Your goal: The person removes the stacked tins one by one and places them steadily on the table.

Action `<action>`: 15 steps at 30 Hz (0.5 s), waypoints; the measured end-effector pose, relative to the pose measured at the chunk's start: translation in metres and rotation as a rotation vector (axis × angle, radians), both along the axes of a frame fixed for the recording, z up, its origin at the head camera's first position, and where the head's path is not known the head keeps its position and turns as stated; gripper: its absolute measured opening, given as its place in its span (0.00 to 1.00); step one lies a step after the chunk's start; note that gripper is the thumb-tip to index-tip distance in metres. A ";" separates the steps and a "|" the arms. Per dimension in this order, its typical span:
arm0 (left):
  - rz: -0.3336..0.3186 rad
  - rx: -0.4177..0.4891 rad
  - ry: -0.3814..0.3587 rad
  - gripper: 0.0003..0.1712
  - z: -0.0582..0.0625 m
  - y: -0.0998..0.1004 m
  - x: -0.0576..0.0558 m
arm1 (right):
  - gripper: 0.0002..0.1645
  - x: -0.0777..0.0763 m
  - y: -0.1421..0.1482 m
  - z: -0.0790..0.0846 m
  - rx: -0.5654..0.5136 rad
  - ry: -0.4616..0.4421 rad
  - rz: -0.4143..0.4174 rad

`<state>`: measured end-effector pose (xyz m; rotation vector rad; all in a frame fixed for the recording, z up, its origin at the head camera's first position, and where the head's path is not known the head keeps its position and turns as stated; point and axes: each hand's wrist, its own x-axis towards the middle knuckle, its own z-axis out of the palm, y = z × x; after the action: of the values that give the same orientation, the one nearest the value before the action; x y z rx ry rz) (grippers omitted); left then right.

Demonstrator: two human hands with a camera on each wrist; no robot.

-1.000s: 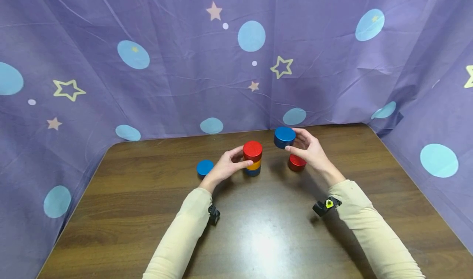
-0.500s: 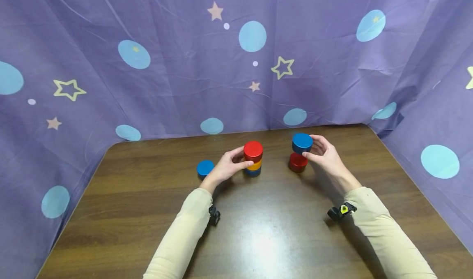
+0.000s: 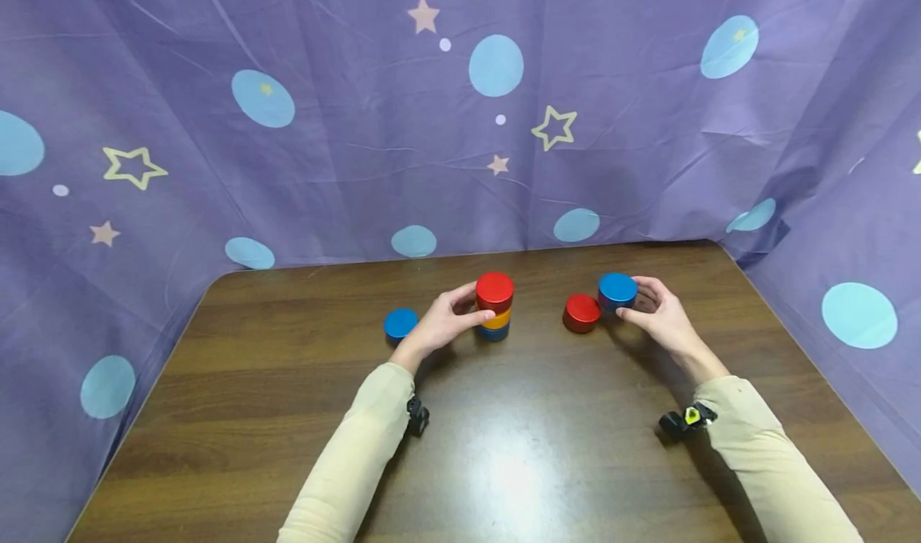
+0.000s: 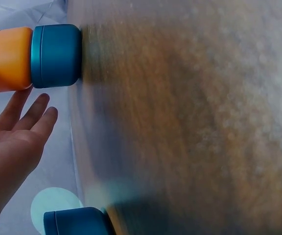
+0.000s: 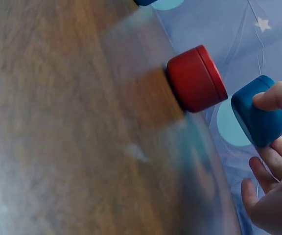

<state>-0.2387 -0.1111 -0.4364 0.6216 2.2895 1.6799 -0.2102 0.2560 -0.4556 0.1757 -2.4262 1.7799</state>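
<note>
A stack of round lidded tins stands at mid-table in the head view: a red tin (image 3: 494, 290) on top, an orange tin (image 4: 11, 58) in the middle, a blue tin (image 4: 57, 56) at the bottom. My left hand (image 3: 444, 324) holds the stack by its upper part, thumb near the seam between red and orange. Off to the right, my right hand (image 3: 669, 324) pinches another blue tin (image 5: 261, 111) between thumb and fingers. That tin is raised above the table in the right wrist view. A single red tin (image 3: 581, 313) sits on the table just left of it.
One more blue tin (image 3: 400, 325) stands left of the stack, partly behind the left wrist. The brown wooden table (image 3: 288, 415) reaches back to a purple patterned curtain (image 3: 345, 143). Each sleeve carries a black wrist camera (image 3: 417, 417).
My right hand has carried its blue tin rightward, passing over the single red tin, and lower down to that tin's right side. The left hand has stayed on the stack.
</note>
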 end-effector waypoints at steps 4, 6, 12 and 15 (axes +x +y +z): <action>-0.001 0.009 0.008 0.32 -0.001 0.001 -0.001 | 0.35 0.002 0.005 -0.005 0.028 -0.029 -0.020; -0.004 0.017 0.013 0.32 -0.001 0.001 -0.001 | 0.36 0.002 0.007 -0.007 0.051 -0.045 -0.027; -0.013 0.034 0.022 0.31 -0.002 0.001 -0.001 | 0.35 0.002 0.013 -0.016 0.130 -0.078 -0.034; -0.016 0.038 0.018 0.31 -0.003 0.001 -0.001 | 0.35 0.002 0.014 -0.018 0.166 -0.098 -0.029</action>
<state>-0.2392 -0.1099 -0.4392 0.6633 2.2635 1.7217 -0.2082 0.2698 -0.4733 0.0706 -2.6309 1.6116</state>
